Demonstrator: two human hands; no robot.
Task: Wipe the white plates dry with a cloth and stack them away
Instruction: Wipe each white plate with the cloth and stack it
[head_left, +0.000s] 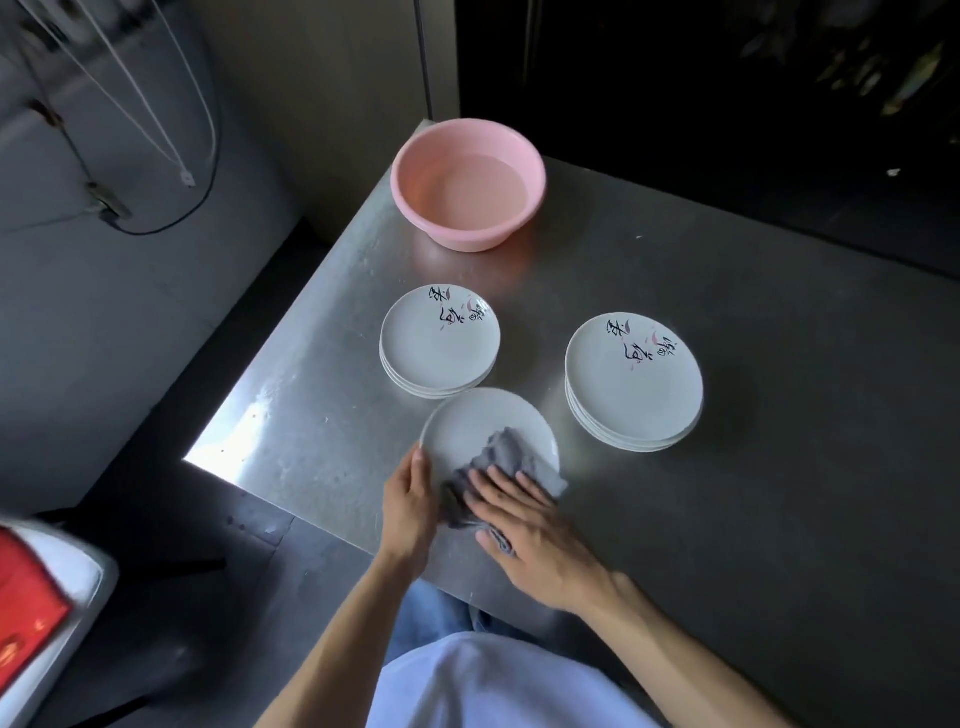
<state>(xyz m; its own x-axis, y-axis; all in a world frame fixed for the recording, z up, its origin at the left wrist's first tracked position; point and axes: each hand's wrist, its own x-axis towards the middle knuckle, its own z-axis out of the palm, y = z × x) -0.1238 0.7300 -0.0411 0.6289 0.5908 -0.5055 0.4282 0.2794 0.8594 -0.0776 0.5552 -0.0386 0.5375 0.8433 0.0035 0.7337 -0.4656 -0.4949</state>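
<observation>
Mid-wipe: right hand (524, 525), fingers flat, presses cloth (501, 454) onto plate (480, 423), left hand (410, 499) clamps its rim; next, probably flip or stack.

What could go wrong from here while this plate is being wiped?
The plate is near the front edge of the table, and the left hand holds only its rim; a hard push from the right hand on the cloth might slip it off. It lies close to the left stack, so a wide stroke could knock that.
</observation>
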